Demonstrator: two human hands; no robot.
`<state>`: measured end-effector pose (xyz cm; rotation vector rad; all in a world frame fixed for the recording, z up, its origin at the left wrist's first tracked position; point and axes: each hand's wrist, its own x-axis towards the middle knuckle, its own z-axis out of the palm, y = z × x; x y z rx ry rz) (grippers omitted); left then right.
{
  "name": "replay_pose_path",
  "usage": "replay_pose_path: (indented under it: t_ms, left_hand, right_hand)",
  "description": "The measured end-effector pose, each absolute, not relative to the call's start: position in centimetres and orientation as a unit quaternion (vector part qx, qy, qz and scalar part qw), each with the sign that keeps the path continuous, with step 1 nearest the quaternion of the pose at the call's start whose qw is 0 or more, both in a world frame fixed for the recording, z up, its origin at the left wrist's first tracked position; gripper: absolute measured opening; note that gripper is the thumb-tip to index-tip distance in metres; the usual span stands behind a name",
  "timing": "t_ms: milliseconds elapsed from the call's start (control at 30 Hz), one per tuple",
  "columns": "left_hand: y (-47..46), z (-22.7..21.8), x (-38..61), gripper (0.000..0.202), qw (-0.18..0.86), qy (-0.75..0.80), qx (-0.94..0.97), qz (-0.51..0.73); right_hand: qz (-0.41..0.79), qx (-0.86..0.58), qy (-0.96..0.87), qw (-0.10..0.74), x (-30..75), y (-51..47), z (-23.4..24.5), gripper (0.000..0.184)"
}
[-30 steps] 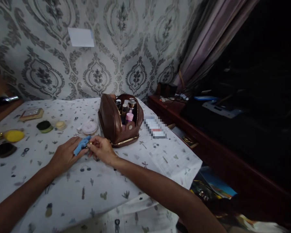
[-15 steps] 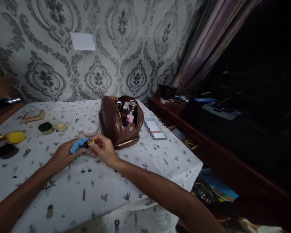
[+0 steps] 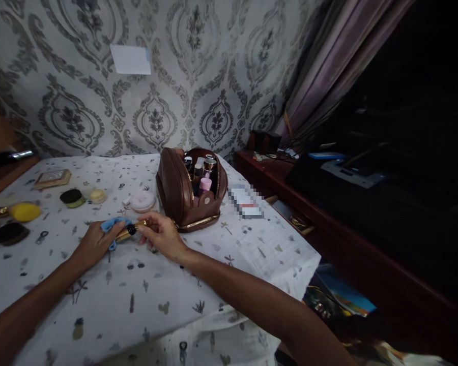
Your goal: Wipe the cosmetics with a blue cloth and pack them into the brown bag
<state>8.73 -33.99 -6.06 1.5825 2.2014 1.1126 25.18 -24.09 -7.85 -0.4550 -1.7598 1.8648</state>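
Observation:
A slim gold cosmetic tube with a black band (image 3: 131, 230) lies between my hands above the tablecloth. The fingers of my right hand (image 3: 163, 238) pinch its gold end. My left hand (image 3: 93, 245) is closed on a crumpled blue cloth (image 3: 116, 222), with the thumb toward the tube's other end; whether the fingers also grip the tube I cannot tell. Just beyond my right hand stands an unzipped brown leather makeup bag (image 3: 175, 190), with several bottles inside, one with a pink cap (image 3: 205, 184). A round pale compact (image 3: 142, 201) lies behind my hands.
On the patterned tablecloth (image 3: 137, 305) at left are a dark-topped jar (image 3: 72, 197), a small cream jar (image 3: 97, 196), a square box (image 3: 52, 179), a yellow-headed brush (image 3: 25, 211) and a dark brush (image 3: 10, 233). A pixelated item (image 3: 246, 202) lies right of the bag. Dark red furniture (image 3: 309, 218) borders the right.
The blue cloth has shifted left and back off the tube, so more of the tube's gold body shows. My left hand has moved slightly left; my right hand keeps its pinch.

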Motion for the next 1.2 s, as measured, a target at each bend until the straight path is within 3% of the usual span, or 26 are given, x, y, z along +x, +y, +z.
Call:
replay_pose_path:
  t_ms: [433,733,900,1200]
  left_hand:
    - [-33.8,-5.5,8.9,0.05,0.068,0.77,0.535,0.34]
    - [-34.2,-5.9,8.7,0.046,0.041,0.727,0.565,0.389]
    - [-34.1,-5.9,9.4,0.034,0.019,0.624,0.723,0.297]
    - [-33.8,-6.8,8.6,0.031,0.008,0.641,0.73,0.235]
  right_hand:
    - [0.649,-0.177,-0.688,0.273,25.0,-23.7,-8.2,0.013]
    - [0.66,-0.189,-0.674,0.272,24.6,-23.4,-8.5,0.023]
    - [0.663,-0.178,-0.673,0.277,24.5,-23.1,-8.9,0.026]
    - [0.669,-0.169,-0.67,0.273,24.5,-23.0,-9.1,0.027]
